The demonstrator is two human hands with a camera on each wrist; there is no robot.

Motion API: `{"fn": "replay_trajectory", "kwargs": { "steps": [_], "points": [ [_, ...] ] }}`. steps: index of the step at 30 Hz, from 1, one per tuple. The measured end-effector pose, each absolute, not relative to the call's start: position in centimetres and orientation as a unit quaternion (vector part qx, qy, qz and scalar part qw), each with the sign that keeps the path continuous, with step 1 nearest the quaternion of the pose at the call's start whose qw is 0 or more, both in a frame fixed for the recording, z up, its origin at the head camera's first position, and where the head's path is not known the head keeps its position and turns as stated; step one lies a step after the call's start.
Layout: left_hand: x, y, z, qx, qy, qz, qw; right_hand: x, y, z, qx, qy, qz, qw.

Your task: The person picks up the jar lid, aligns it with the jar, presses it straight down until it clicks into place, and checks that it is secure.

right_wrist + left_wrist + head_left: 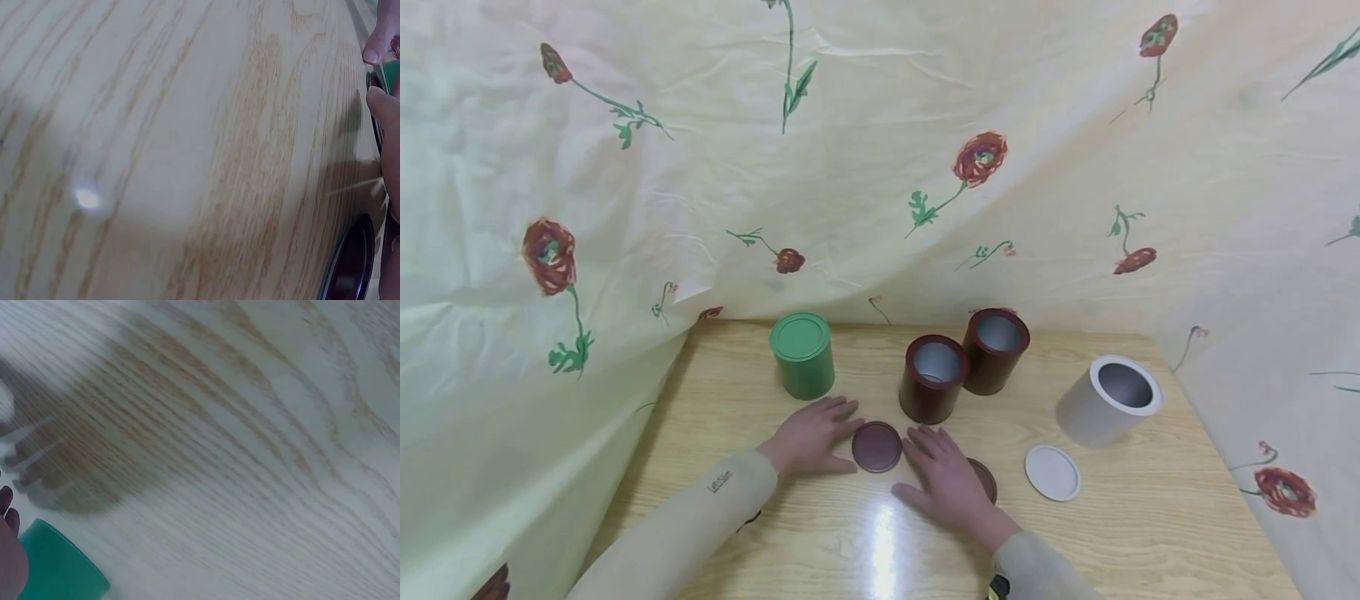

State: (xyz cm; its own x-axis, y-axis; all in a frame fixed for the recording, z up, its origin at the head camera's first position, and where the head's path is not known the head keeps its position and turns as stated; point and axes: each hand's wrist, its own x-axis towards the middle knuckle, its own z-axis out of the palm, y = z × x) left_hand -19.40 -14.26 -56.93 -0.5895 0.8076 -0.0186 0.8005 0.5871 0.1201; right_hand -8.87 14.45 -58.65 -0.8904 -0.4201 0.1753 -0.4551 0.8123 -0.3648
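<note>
**Left hand (811, 435) and right hand (946, 479) flank a flat, round, dark red disc (877, 447)**

We see both hands low, apart from each other, with fingers extended and relaxed; neither grips anything. The disc lies flat between them, in front of the nearer canister. The fingertips reach its edge on either side, though we cannot tell from overhead whether they touch it, and the wrist views catch little of it.

To handle so thin a piece well, we judge it best to work at the rim, keep opposing pressure light and even, and avoid dragging the right palm over the second dark red disc (983, 477), which that hand partly covers.

Beyond the fingers, we find a dark red, open cylindrical canister (928, 398), with a matching open canister (988, 367) just behind it. A green, lidded cylindrical canister (807, 377) stands past the left hand. Farther right are a flat white disc (1052, 472) and a whitish, open cylindrical canister (1088, 412), all on the pale wood-grain table (1165, 525).
</note>
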Motion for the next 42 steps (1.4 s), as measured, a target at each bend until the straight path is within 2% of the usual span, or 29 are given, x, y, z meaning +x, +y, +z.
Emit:
{"fn": "replay_trajectory", "kwargs": {
  "steps": [5,21,30,42],
  "points": [
    [-19.1,-14.3,-56.7,0.461,0.886,0.045,0.028,-8.8,14.5,-59.0,0.241,-0.947,0.200,0.066],
    [-19.3,-14.1,-57.6,0.461,0.886,0.050,0.027,-8.9,13.7,-59.0,0.222,-0.952,0.205,0.040],
    [-18.8,-14.5,-58.4,0.463,0.884,0.067,-0.009,-8.9,12.9,-59.0,0.224,-0.949,0.216,0.056],
    [-17.5,-14.6,-57.5,0.457,0.884,0.100,-0.004,-9.1,11.8,-59.2,0.192,-0.935,0.292,0.068]
  ]
}}
